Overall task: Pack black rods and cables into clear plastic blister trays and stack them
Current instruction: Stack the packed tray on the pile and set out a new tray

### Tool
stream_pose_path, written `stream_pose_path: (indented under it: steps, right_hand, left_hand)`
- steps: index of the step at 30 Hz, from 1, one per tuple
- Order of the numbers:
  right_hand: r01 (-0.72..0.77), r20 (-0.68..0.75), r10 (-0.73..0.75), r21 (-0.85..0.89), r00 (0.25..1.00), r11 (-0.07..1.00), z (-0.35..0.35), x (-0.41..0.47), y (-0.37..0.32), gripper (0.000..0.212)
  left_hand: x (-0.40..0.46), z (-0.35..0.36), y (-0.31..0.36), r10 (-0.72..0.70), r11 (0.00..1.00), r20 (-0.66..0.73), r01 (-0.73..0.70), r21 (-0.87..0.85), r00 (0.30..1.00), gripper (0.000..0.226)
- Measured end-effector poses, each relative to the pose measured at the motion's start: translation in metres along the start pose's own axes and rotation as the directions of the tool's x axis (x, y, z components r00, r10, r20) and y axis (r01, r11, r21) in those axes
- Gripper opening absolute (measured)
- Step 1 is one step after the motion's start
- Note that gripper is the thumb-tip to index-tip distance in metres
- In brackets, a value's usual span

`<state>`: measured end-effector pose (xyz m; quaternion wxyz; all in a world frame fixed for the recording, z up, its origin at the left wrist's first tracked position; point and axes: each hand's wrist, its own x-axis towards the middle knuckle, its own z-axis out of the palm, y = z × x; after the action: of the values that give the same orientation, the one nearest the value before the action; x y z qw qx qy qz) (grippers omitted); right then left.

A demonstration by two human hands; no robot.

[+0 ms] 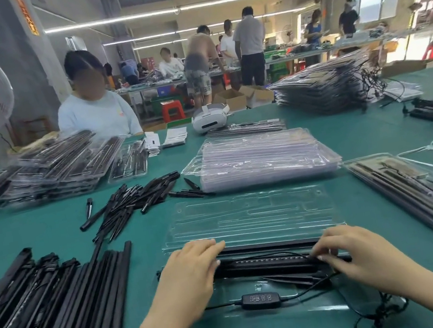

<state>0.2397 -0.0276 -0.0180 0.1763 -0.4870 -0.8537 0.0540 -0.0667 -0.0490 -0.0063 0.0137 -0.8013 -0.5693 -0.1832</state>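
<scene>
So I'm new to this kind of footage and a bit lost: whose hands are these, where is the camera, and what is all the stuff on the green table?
There is one picture, from a camera on the worker's head looking down. The left hand and right hand press black rods into an open clear blister tray. A cable with a small controller lies nearer the worker. On the green table lie loose long rods at left, short black pieces, and empty trays stacked behind.
</scene>
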Motion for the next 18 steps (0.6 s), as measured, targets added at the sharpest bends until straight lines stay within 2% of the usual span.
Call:
stream_pose_path:
  steps: [3, 6, 9, 12, 15, 18]
  right_hand:
    - [-0.013, -0.014, 0.013, -0.017, 1.000, 1.000, 0.000, -0.004, 0.003, 0.015]
    - [0.001, 0.062, -0.002, 0.008, 0.998, 1.000, -0.004, -0.006, 0.006, 0.017]
    - [-0.006, 0.097, 0.006, -0.005, 0.995, 1.000, -0.007, -0.007, 0.013, 0.019]
    - [-0.006, 0.045, 0.009, -0.071, 0.999, 0.997, -0.008, -0.005, 0.012, 0.013]
    - [0.057, -0.080, -0.073, -0.194, 0.994, 0.979, -0.006, -0.003, 0.008, 0.027]
    - [0.077, -0.077, -0.090, -0.165, 0.993, 0.983, -0.003, -0.006, 0.008, 0.026]
  left_hand:
    - [0.009, 0.017, -0.007, -0.041, 0.994, 0.085, 0.049, -0.096, 0.996, 0.033]
    - [0.012, 0.025, -0.014, -0.090, 0.946, 0.079, 0.110, -0.304, 0.993, 0.026]
    - [0.012, 0.026, -0.019, -0.126, 0.910, 0.075, 0.145, -0.388, 0.989, 0.023]
    - [0.013, 0.024, -0.020, -0.130, 0.899, 0.097, 0.159, -0.408, 0.987, 0.022]
    - [0.017, 0.021, -0.018, -0.103, 0.922, 0.113, 0.138, -0.363, 0.988, 0.022]
    - [0.019, 0.022, -0.015, -0.102, 0.939, 0.102, 0.129, -0.319, 0.990, 0.020]
